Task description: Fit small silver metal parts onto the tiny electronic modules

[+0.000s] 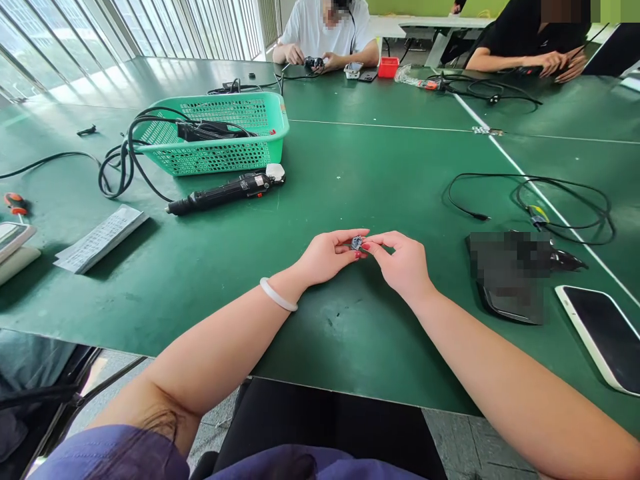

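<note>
My left hand (327, 255) and my right hand (403, 263) meet low over the green table (320, 173), just in front of me. Together they pinch a small dark part (357, 243) between their fingertips. Fingers of both hands are curled around it, so most of the part is hidden. A white bangle (278, 295) circles my left wrist. Both forearms rest near the table's front edge.
An electric screwdriver (225, 191) lies ahead left beside a green basket (215, 132) of cables. A paper sheet (100, 238) sits at left. On the right lie a black cable (545, 200), a dark object (510, 273) and a phone (603, 335). Two people work at the far side.
</note>
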The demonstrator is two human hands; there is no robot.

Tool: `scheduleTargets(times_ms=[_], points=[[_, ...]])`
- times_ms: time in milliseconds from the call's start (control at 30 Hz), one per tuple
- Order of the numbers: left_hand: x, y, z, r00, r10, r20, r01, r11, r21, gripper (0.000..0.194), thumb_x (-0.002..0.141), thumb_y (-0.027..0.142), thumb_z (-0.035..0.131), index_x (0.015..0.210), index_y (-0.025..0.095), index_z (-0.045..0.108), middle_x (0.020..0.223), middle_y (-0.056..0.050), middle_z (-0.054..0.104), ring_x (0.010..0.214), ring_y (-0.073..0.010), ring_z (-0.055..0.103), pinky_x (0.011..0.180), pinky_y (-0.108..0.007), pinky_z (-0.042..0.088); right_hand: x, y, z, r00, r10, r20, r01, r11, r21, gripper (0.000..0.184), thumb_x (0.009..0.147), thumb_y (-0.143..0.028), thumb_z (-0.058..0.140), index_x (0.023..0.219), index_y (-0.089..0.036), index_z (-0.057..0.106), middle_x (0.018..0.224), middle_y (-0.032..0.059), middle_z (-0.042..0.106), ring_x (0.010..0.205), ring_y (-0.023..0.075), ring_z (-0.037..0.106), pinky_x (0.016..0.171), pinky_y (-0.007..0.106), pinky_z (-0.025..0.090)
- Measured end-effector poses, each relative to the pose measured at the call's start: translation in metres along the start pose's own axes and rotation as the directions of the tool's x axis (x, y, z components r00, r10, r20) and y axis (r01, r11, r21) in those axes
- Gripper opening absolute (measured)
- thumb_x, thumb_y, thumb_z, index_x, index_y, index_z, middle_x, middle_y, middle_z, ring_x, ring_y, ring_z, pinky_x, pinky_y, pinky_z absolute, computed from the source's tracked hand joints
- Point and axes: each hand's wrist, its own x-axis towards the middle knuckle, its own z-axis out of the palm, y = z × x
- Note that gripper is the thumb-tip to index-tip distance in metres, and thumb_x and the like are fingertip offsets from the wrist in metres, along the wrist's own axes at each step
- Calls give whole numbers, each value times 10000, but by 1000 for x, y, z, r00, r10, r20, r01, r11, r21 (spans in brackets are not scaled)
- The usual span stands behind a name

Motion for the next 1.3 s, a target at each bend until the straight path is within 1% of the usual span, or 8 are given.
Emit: scheduleTargets(times_ms=[267, 400, 500, 633, 833, 1033, 1200, 1300], points=[[-3, 6, 6, 999, 2, -49, 4, 994, 110, 516, 798, 52, 575, 1304, 152, 574, 1149, -87, 712, 1008, -184, 697, 1007, -370, 503, 1, 0, -2, 989, -150, 10, 149, 971, -185, 155, 837, -242, 601, 750, -241, 729, 788, 16, 740, 777, 204, 649, 773, 371, 488], [-4, 8, 7, 998, 4, -68, 8, 983, 183, 521, 815, 46, 547, 1325, 156, 559, 1065, -69, 740, 940, -169, 710, 967, -351, 524, 2, 1, -4, 968, -251, 22, 246, 923, -294, 174, 851, -222, 590, 728, -227, 712, 773, 23, 739, 763, 207, 644, 764, 374, 462], [-3, 5, 6, 997, 44, -69, -28, 975, 221, 509, 820, 63, 547, 1314, 183, 574, 1015, -44, 751, 901, -159, 714, 932, -332, 538, 2, 2, -5, 952, -305, 28, 296, 892, -341, 173, 854, -209, 590, 725, -215, 705, 772, 31, 739, 752, 205, 639, 754, 369, 446], [-3, 0, 4, 993, 100, -59, -78, 951, 300, 502, 819, 84, 552, 1305, 204, 585, 1009, -31, 754, 893, -153, 713, 924, -315, 532, 2, 1, -5, 946, -323, 39, 313, 872, -376, 166, 852, -208, 597, 720, -206, 698, 766, 32, 736, 741, 202, 629, 751, 368, 429], [-6, 4, 4, 990, 133, -43, -101, 891, 443, 494, 827, 129, 558, 1315, 205, 576, 962, -26, 759, 870, -155, 705, 896, -312, 525, 0, 0, -4, 956, -291, 32, 282, 882, -377, 171, 850, -214, 595, 711, -207, 695, 751, 28, 729, 726, 195, 620, 736, 360, 426], [-7, 7, 7, 996, 60, -60, -41, 959, 281, 459, 838, 134, 558, 1295, 162, 587, 1022, -67, 746, 903, -155, 704, 900, -320, 541, 0, 1, -1, 965, -263, -12, 246, 917, -314, 165, 852, -253, 602, 727, -216, 703, 750, 29, 727, 721, 196, 628, 729, 357, 444], [-8, 13, 11, 998, 13, -54, -8, 994, 108, 396, 846, 126, 562, 1237, 127, 619, 1031, -97, 737, 910, -162, 702, 847, -323, 563, -3, -6, -1, 981, -188, -52, 177, 970, -165, 163, 847, -256, 594, 730, -217, 700, 741, 24, 709, 710, 185, 625, 709, 340, 467], [-6, 18, 8, 998, -7, -69, 9, 1000, 22, 385, 836, 95, 565, 1215, 122, 625, 976, -91, 743, 869, -146, 704, 809, -298, 561, -3, -7, 0, 987, -152, -46, 147, 985, -94, 153, 859, -295, 590, 803, -224, 714, 768, 18, 709, 717, 178, 621, 733, 341, 480]])
